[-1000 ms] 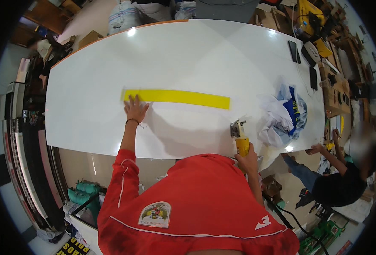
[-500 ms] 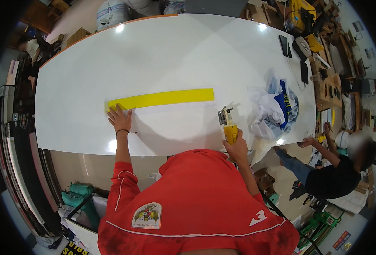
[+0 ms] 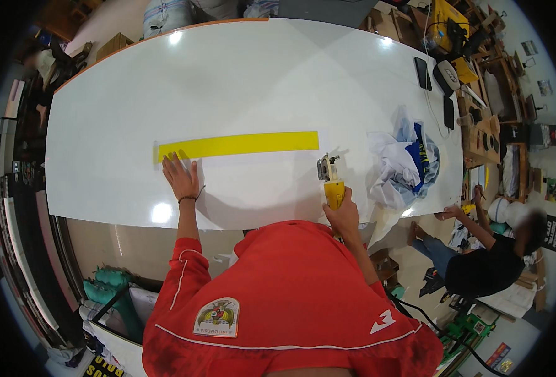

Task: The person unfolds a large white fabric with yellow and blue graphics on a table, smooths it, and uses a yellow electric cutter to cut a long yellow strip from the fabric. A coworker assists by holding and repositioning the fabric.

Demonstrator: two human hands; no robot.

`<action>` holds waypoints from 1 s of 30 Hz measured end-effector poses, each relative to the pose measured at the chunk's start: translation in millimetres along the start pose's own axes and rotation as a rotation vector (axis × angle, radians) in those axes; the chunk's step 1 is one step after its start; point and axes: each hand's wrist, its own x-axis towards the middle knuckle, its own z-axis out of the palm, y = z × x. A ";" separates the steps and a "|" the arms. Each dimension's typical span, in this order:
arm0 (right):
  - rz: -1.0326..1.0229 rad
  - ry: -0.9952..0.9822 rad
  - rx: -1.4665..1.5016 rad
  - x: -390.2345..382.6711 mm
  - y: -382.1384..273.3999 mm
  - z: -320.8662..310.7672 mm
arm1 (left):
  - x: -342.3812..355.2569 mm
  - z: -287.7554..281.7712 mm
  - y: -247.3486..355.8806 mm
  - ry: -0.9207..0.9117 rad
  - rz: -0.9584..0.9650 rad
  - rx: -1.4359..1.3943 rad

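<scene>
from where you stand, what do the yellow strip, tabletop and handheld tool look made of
Yellow strip: perhaps plastic or fabric, smooth-looking; its flat, even colour leaves that open.
Tabletop: probably laminate, glossy white; lights mirror in it as bright spots.
Handheld tool: body likely moulded plastic, evenly yellow; its greyish front looks metallic.

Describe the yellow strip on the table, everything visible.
The yellow strip is long, narrow, flat and bright yellow, plain-coloured, with straight-cut ends; the material looks like thin plastic or card, can't tell which. It lies roughly crosswise on the white table, its right end slightly farther from the person; its slight bow may be the lens. The left hand rests its spread fingers over the near edge by the left end. The handheld tool sits apart, nearer the right end.
</scene>
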 end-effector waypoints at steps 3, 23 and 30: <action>0.032 -0.002 0.006 2.7 -5.4 0.7 | 0.5 0.9 1.0 0.013 0.018 -0.023; 0.058 -0.003 -0.045 32.2 -24.5 0.0 | -1.2 -3.0 3.3 0.048 0.010 -0.054; 0.037 0.006 -0.045 41.2 -24.7 -0.3 | -0.7 -4.1 3.6 0.039 0.005 -0.038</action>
